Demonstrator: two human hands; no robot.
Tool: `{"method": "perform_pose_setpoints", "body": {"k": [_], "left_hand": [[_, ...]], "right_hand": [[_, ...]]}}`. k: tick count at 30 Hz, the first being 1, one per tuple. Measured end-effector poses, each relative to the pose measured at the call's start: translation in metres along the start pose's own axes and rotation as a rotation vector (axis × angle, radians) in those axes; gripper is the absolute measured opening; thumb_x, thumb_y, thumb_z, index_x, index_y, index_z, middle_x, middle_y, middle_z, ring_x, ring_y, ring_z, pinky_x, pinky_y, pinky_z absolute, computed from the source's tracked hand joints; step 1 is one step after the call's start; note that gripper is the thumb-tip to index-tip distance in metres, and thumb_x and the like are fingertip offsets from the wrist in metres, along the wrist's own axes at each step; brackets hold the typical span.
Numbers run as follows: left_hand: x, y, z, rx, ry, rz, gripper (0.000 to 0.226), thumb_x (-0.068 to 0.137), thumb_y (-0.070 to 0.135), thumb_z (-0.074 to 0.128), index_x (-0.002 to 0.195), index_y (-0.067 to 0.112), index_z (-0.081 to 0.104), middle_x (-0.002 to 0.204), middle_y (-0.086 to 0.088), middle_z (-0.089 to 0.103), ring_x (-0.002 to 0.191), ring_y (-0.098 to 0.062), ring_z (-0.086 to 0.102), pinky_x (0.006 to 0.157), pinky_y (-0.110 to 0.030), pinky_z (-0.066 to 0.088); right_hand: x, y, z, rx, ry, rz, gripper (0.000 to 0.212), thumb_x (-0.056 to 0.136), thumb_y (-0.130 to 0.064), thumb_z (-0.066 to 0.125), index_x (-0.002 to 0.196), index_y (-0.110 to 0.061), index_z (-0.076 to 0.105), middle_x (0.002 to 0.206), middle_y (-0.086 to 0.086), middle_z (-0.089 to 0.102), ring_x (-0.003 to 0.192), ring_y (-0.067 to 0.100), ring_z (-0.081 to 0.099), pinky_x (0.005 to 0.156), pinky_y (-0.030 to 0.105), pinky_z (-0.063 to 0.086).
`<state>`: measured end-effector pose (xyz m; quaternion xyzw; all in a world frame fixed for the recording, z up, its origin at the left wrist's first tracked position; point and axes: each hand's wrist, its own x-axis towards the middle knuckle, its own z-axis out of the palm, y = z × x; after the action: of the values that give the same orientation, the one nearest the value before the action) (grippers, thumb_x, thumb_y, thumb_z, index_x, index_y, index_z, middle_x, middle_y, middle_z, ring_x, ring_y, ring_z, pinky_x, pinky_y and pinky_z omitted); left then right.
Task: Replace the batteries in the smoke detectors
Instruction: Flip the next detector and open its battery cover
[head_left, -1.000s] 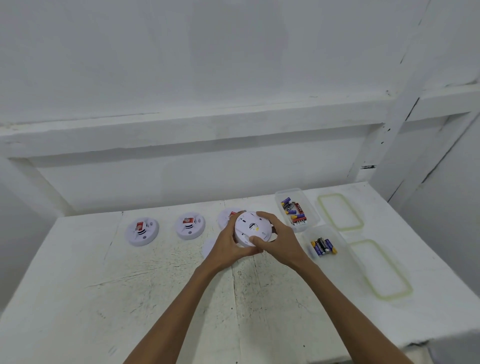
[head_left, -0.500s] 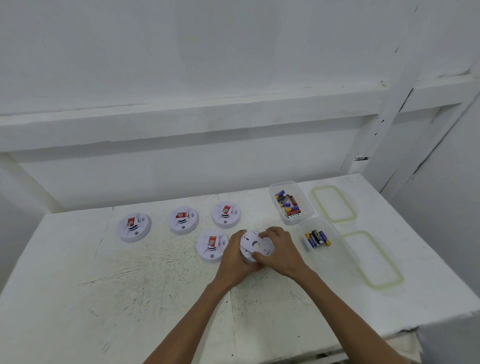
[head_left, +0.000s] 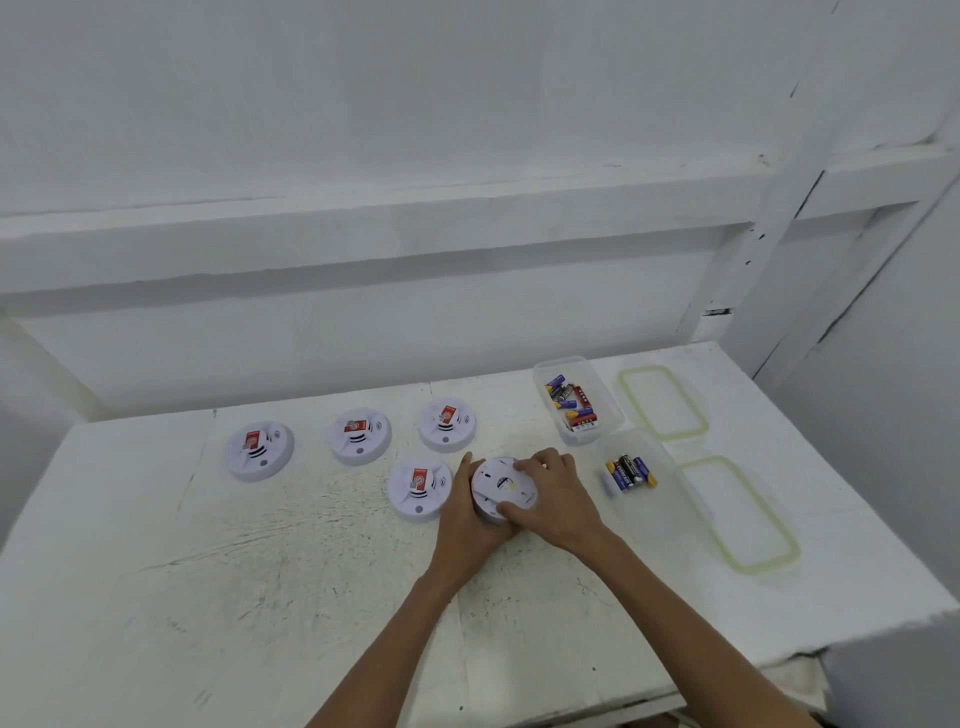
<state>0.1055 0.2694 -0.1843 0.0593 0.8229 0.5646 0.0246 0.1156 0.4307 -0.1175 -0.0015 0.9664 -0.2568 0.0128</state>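
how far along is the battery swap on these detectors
Done: nothing clearly; both clear tubs hold batteries, lids off. In hand: both hands, left hand and right hand, grip one smoke detector, back up. Left: four detectors lie face up, apparently untouched.

Held detector's (head_left: 503, 488) near rim under both hands; battery (head_left: 629, 472) labels too small.
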Motion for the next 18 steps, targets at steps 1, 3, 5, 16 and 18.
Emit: {"method": "perform_pose_setpoints", "body": {"k": [1,3,5,16,18], "left_hand": [[-0.0005,0.002,0.0007,-0.009,0.006,-0.002,0.098,0.067,0.045,0.092,0.145,0.015,0.041,0.141,0.001,0.057,0.131,-0.017,0.055,0.108,-0.049,0.049],[-0.0015,-0.0001,0.0016,-0.018,0.02,-0.006,0.104,0.065,0.046,0.092,0.147,0.016,0.037,0.141,0.002,0.056,0.131,-0.014,0.055,0.108,-0.045,0.05],[-0.0033,-0.0007,0.0015,-0.019,0.024,-0.001,0.106,0.064,0.049,0.091,0.148,0.017,0.036,0.141,0.003,0.056,0.131,-0.011,0.054,0.108,-0.04,0.05],[-0.0035,-0.0017,0.0016,0.038,-0.04,0.039,0.096,0.073,0.047,0.086,0.15,0.018,0.037,0.148,0.007,0.051,0.137,-0.01,0.049,0.115,-0.031,0.042],[-0.0027,-0.0029,0.0011,0.063,-0.043,0.047,0.096,0.073,0.042,0.086,0.151,0.014,0.037,0.148,0.004,0.051,0.138,-0.012,0.048,0.115,-0.04,0.042]], "right_hand": [[0.0005,0.0001,-0.0008,0.001,-0.008,0.005,0.074,0.075,-0.058,0.072,0.136,-0.021,0.052,0.129,0.002,0.047,0.118,0.021,0.038,0.091,0.033,0.047],[0.0021,-0.0007,-0.0009,-0.001,-0.02,0.015,0.073,0.075,-0.056,0.073,0.135,-0.02,0.053,0.128,0.003,0.049,0.118,0.022,0.039,0.092,0.035,0.047],[0.0039,-0.0037,-0.0021,-0.008,-0.037,0.028,0.072,0.075,-0.054,0.074,0.134,-0.019,0.054,0.126,0.004,0.051,0.117,0.022,0.04,0.092,0.036,0.047],[0.0068,-0.0065,-0.0041,0.033,-0.047,0.044,0.067,0.07,-0.051,0.077,0.122,-0.016,0.054,0.117,0.001,0.051,0.11,0.018,0.045,0.086,0.031,0.047],[0.0055,-0.0074,-0.0033,0.04,-0.024,0.056,0.066,0.07,-0.052,0.076,0.12,-0.016,0.054,0.115,0.001,0.052,0.107,0.018,0.048,0.084,0.031,0.048]]}}
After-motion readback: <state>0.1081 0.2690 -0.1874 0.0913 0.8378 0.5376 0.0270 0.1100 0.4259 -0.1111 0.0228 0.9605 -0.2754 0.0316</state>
